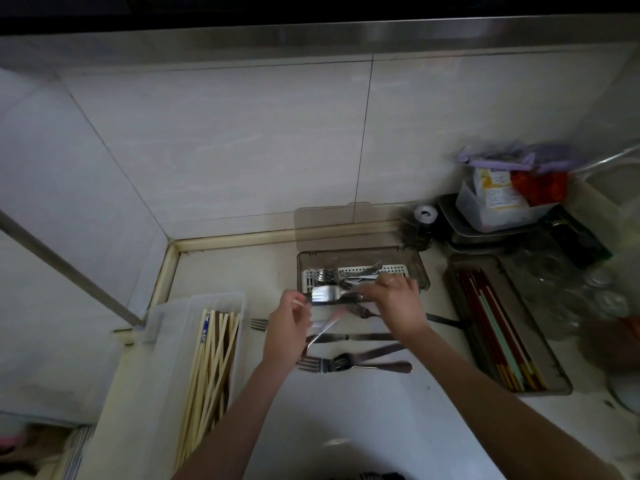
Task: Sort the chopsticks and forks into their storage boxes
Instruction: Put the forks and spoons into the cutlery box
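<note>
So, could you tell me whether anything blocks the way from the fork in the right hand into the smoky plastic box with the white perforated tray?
Nothing visible does. The right hand holds a metal fork at the near rim of the smoky plastic box, whose lid is open. Other forks already lie on its white perforated tray.

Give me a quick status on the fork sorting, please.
Both hands gripping forks over fork box. Forks on counter remain. Nothing blocking.
</note>
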`<state>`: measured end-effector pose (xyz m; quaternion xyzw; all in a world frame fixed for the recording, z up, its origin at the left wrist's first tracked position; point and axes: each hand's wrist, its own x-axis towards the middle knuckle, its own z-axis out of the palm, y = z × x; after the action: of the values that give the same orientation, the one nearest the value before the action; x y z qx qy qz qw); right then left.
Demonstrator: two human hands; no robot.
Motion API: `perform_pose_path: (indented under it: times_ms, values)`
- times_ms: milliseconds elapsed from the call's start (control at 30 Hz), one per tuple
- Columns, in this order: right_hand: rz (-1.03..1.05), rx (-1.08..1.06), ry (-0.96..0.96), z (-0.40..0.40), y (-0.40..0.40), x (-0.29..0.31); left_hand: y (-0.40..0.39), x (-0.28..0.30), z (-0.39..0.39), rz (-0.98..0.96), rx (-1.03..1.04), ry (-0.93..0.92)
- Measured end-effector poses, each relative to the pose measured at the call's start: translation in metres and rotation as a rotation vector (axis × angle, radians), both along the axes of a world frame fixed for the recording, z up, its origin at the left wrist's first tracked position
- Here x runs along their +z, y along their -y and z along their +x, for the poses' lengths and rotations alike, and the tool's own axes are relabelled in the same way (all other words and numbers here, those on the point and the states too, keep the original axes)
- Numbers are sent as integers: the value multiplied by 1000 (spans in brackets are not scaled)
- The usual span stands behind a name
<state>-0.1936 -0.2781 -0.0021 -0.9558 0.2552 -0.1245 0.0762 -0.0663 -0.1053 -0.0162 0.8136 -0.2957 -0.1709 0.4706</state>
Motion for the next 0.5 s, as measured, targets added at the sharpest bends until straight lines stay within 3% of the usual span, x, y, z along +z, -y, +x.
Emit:
perform_pose_path:
  times_ms: [133, 300, 367, 500]
  values:
    - [73, -189, -197, 14, 29, 15, -18, -15, 5, 291, -104, 277]
    - [82, -193, -441, 25, 32, 13, -31, -34, 6, 450, -193, 236]
    - [43, -192, -411, 24, 24, 8, -31, -34, 6, 439, -167, 175]
    - [-28, -152, -164, 16, -1, -5, -24, -33, 10, 492, -145, 88]
